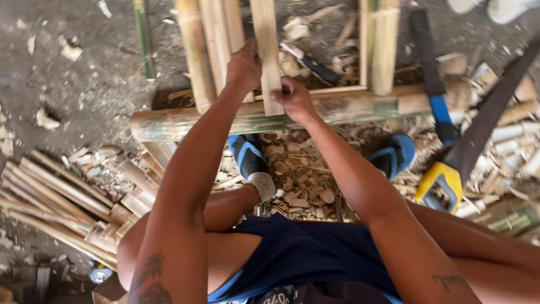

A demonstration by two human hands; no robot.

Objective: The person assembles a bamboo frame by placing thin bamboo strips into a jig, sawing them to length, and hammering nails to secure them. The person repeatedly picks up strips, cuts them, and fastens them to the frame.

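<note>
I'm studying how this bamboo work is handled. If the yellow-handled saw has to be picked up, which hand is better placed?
Probably the right hand: the saw lies on that side, by the right knee. The left hand sits farther away, and both grip the bamboo slat.

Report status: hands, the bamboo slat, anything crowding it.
Left hand and right hand both grip the bamboo slat. Slat lies across the thick bamboo pole. More slats close on its left; handsaw lies apart.

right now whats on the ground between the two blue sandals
In the head view, a litter of bamboo chips covers the ground between the left sandal and the right sandal.
</note>
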